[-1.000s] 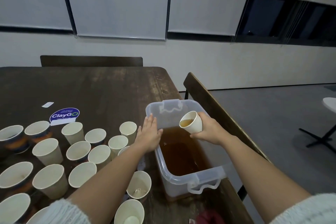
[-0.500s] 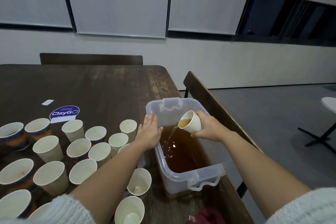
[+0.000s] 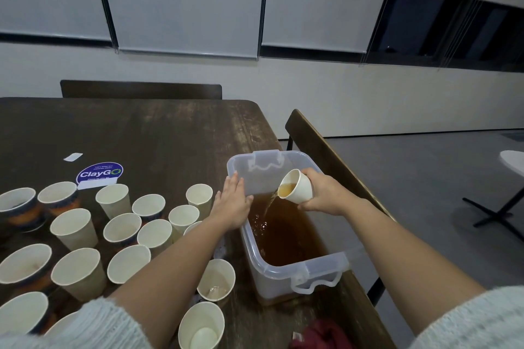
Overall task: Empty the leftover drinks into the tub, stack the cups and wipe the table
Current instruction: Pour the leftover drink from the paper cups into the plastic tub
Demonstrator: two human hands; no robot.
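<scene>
A person's right hand (image 3: 326, 195) grips a tilted paper cup (image 3: 296, 185) over a clear plastic tub (image 3: 295, 266), a thin stream of amber drink (image 3: 269, 202) falling from the cup's rim into the brown liquid pooled inside. The left hand (image 3: 231, 204) lies flat with straight fingers on the tub's left rim. The tub stands at the right edge of a dark wooden table (image 3: 158, 136), beside a dark chair back (image 3: 320, 147). To its left, a cluster of upright paper cups (image 3: 122, 232) stands on the table, two more (image 3: 215, 279) just beside the tub's near corner. A round ClayGO sticker (image 3: 99, 173) lies beyond the cups; a red cloth (image 3: 323, 334) sits at the table's near edge
</scene>
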